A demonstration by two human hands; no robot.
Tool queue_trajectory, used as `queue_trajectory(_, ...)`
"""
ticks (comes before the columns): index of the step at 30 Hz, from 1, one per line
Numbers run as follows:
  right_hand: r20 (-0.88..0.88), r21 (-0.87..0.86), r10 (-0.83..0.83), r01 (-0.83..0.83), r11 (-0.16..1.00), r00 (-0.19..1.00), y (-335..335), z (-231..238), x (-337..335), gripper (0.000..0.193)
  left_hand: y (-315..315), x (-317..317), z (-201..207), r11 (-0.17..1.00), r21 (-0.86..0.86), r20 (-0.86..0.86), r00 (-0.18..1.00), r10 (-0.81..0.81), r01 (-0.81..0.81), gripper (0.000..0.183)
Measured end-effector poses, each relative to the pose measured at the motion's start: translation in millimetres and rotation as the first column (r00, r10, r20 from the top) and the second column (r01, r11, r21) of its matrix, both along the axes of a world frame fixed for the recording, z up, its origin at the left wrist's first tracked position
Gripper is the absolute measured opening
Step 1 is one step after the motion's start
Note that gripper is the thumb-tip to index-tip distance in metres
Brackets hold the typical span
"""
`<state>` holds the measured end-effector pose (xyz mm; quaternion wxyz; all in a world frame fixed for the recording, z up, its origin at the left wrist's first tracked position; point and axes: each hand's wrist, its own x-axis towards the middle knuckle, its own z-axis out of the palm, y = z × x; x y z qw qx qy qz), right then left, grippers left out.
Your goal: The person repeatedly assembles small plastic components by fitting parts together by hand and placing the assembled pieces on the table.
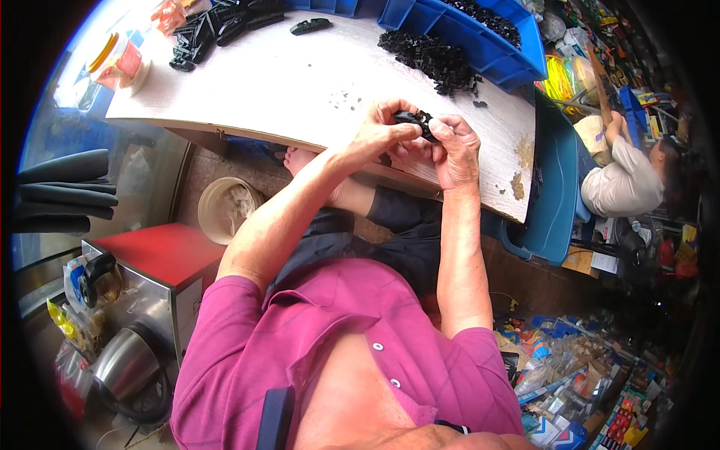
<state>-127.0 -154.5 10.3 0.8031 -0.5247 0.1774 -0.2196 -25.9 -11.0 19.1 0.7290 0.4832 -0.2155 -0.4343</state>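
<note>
Left hand (381, 133) pinches black part (414, 121) above white table (277, 82), near its front edge — right hand (457, 146) grips the part's right end. Small black pieces (429, 58) heaped toward table's far right, beside blue bin (491, 61) — longer black parts (217, 28) far left.

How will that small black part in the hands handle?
The small black part is likely stiff, showing no sag between left hand and right hand; probably light, held by a pinch alone; perhaps slippery, given its shiny highlights.

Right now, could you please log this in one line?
left hand, right hand: holding small glossy black part | whitish table: heaped black pieces
</note>
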Motion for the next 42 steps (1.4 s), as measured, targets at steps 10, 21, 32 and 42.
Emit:
queue_trajectory(10, -0.08, -0.041, 0.074, -0.078, 0.996, 0.994, -2.7, 2.7, 2.2, 0.01, -2.1, 9.5, -3.2, 0.997, 0.056, 0.01, 0.999, -0.051, 0.051, 0.023)
queue_trajectory(21, -0.102, -0.105, 0.042, -0.053, 0.993, 0.994, 7.8, 9.6, 5.5, 0.01, -12.6, 6.5, -0.7, 0.977, 0.169, -0.069, 0.987, 0.142, -0.129, 0.016)
queue_trajectory(32, -0.212, -0.266, 0.074, -0.13, 0.955, 0.975, 16.1, 5.8, 9.3, 0.035, -5.3, 2.2, -11.2, 0.981, -0.041, -0.175, 0.968, 0.177, -0.187, 0.011)
queue_trajectory(42, -0.081, -0.08, -0.043, 0.036, 0.996, 0.996, 4.5, 6.2, -6.8, 0.023, -5.6, 34.8, -33.8, 0.824, -0.089, 0.712, 0.543, 0.445, -0.559, 0.037)
